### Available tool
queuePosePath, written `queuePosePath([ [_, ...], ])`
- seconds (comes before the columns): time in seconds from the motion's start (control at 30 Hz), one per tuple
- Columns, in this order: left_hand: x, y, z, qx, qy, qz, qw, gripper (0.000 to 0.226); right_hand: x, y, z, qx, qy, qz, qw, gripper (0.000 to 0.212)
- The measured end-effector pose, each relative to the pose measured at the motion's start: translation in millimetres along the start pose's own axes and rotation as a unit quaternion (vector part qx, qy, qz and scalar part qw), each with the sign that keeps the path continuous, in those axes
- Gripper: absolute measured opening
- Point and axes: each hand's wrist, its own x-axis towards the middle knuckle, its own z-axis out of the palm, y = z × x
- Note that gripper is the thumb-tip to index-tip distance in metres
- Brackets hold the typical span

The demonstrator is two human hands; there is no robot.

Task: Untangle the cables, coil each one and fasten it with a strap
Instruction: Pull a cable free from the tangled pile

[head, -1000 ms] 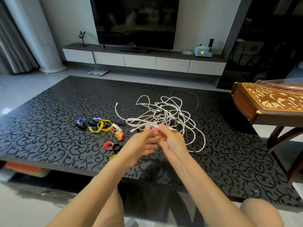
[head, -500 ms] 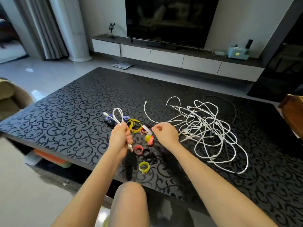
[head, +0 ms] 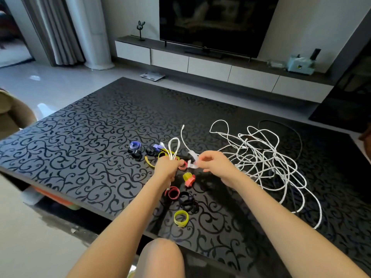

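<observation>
My left hand (head: 167, 168) grips a short coiled white cable (head: 173, 146), its loops standing up above my fist. My right hand (head: 215, 165) pinches a white strap (head: 192, 160) just to the right of that coil. A tangle of white cables (head: 265, 159) lies on the black patterned table (head: 90, 149) to the right of my hands, with a thin black cable (head: 289, 127) looping behind it. Several rolled straps lie under and around my hands: purple (head: 134, 145), yellow (head: 181, 218), red (head: 173, 193), and a yellow-and-pink pair (head: 189, 178).
A TV stands on a low white cabinet (head: 208, 67) beyond the table. A scale (head: 152, 75) lies on the floor before it. My knee (head: 160, 255) is at the table's near edge. A brown seat (head: 12, 113) is at far left.
The view swung left from the tangle to the straps. My left hand now holds a separate coiled cable, and my right hand has picked up a white strap beside it.
</observation>
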Motion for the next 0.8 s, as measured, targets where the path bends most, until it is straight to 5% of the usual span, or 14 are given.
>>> queuePosePath([
  [0.2, -15, 15, 8, -0.121, -0.093, -0.037, 0.988, 0.02, -17, -7, -29, 0.115, -0.059, 0.008, 0.992, 0.013],
  [0.4, -56, 31, 16, -0.206, -0.273, -0.057, 0.938, 0.055, -79, -21, -61, 0.141, 0.075, -0.11, 0.981, 0.004],
  [0.57, -97, 41, 46, -0.118, -0.318, 0.001, 0.941, 0.038, -150, -24, -84, 0.07, 0.062, -0.17, 0.981, 0.02],
  [0.7, -122, 44, 68, -0.104, -0.37, 0.0, 0.923, 0.023, -191, -25, -99, 0.161, 0.07, -0.145, 0.974, 0.003],
  [0.8, -137, 44, 84, -0.09, -0.394, 0.022, 0.914, 0.016, -214, -23, -111, 0.181, 0.088, -0.113, 0.973, 0.012],
])
